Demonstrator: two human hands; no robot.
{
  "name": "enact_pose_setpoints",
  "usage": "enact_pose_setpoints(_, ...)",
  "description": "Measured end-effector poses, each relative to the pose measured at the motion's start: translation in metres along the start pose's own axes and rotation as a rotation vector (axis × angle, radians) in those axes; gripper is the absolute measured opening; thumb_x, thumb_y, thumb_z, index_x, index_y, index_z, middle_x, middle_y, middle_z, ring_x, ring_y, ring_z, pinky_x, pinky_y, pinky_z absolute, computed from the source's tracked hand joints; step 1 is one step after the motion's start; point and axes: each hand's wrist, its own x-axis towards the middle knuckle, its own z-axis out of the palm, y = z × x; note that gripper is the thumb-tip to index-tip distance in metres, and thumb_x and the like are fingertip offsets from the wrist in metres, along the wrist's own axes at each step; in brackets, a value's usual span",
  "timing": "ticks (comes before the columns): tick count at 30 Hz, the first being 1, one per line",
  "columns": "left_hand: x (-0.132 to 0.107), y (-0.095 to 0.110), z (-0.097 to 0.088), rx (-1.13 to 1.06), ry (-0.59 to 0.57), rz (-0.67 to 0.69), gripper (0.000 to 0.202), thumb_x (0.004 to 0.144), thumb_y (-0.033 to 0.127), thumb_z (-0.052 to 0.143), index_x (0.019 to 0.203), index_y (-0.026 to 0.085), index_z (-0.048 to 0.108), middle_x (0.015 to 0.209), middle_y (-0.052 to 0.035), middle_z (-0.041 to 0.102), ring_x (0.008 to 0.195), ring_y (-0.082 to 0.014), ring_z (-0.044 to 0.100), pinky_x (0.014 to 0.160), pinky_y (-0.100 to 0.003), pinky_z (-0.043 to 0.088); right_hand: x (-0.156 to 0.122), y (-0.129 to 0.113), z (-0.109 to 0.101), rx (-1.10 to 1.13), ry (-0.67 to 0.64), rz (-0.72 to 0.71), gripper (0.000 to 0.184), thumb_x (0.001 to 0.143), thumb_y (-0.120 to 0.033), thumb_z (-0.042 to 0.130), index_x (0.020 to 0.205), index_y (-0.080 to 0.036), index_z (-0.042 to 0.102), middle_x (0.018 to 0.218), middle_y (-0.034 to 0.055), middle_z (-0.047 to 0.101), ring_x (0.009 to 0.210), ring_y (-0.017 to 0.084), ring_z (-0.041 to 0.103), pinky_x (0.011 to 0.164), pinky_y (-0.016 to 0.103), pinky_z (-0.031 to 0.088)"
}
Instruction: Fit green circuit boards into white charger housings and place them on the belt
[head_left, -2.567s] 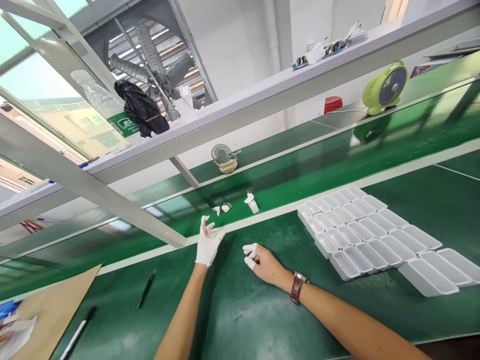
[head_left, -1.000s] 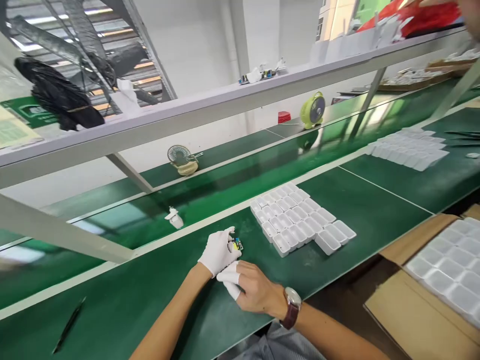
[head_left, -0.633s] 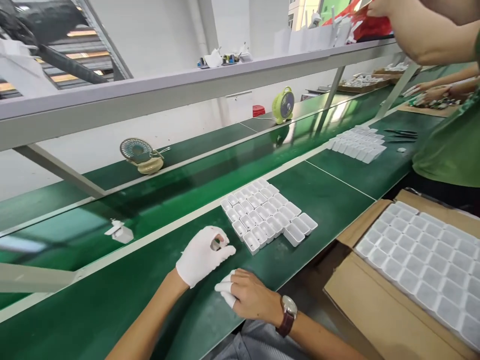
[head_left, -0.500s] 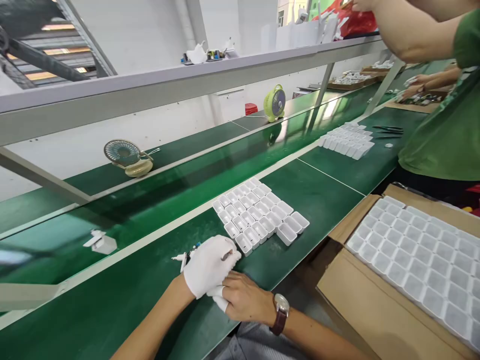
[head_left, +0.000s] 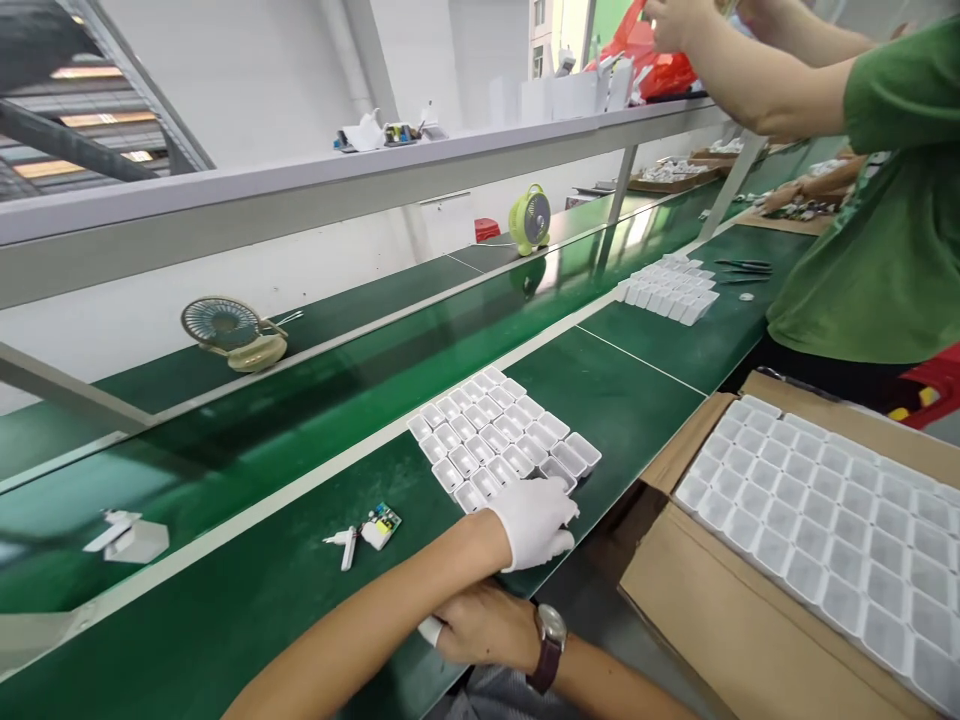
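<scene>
My left hand (head_left: 536,520), in a white glove, lies at the near corner of a block of small white open casings (head_left: 495,435) on the green table. Its fingers are curled over the nearest casing, and what they grip is hidden. My right hand (head_left: 484,628) wears a wristwatch and white finger cots. It rests loosely closed at the table's front edge, partly under my left forearm. A small green circuit board (head_left: 381,524) and a white plug piece (head_left: 346,545) lie loose on the table left of my hands.
A white casing (head_left: 135,540) lies on the conveyor belt at left. A cardboard box holds a white cell tray (head_left: 832,510) at right. A person in a green shirt (head_left: 885,230) works beyond it beside more casings (head_left: 667,290). Two small fans (head_left: 225,335) (head_left: 529,218) stand behind the belt.
My left hand let go of the circuit board and plug piece on the table, then moved right to the casings. My right hand slid back toward the table edge. The view swung right.
</scene>
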Motion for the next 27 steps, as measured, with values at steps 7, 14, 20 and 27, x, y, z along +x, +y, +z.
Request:
enact_pose_setpoints(7,-0.057,0.005,-0.029,-0.160,0.164,0.001,0.013,0.091,0.029,0.060,0.084,0.023,0.069,0.085,-0.0022,0.069,0.081,-0.0202,0.066,0.071,-0.032,0.050,-0.011,0.005,0.016,0.065,-0.015,-0.004,0.027,0.089,-0.020,0.057,0.111,-0.023,0.072,0.101,0.0049,0.076,0.086,0.024,0.072,0.081,0.030,0.057)
enact_pose_setpoints(14,-0.242,-0.056,-0.031,-0.044,0.562,-0.841,0.016,0.094,0.023,0.052,0.093,0.020,0.068,0.087,-0.0041,0.065,0.077,-0.0181,0.061,0.073,-0.032,0.049,-0.003,-0.008,0.000,0.139,0.070,-0.249,0.038,0.098,-0.017,0.050,0.134,-0.024,0.057,0.111,0.0061,0.069,0.108,0.022,0.063,0.107,0.043,0.046)
enact_pose_setpoints(20,-0.332,-0.069,0.028,0.135,0.457,-1.131,0.010,0.088,0.021,0.057,0.085,0.019,0.067,0.087,-0.0074,0.065,0.087,-0.0250,0.063,0.081,-0.037,0.048,0.044,-0.012,0.005,-0.057,0.077,-0.385,0.058,0.090,-0.004,0.044,0.147,-0.015,0.040,0.134,0.0165,0.056,0.126,0.029,0.050,0.108,0.053,0.044)
enact_pose_setpoints(27,-0.350,-0.054,0.021,0.021,0.660,-1.064,0.023,0.081,0.028,0.069,0.104,0.026,0.071,0.113,-0.0069,0.066,0.116,-0.0288,0.057,0.102,-0.044,0.043,0.084,0.003,0.024,-0.269,-0.001,-0.405,0.065,0.068,0.004,0.042,0.132,-0.001,0.048,0.136,0.0242,0.051,0.133,0.035,0.044,0.113,0.058,0.038)
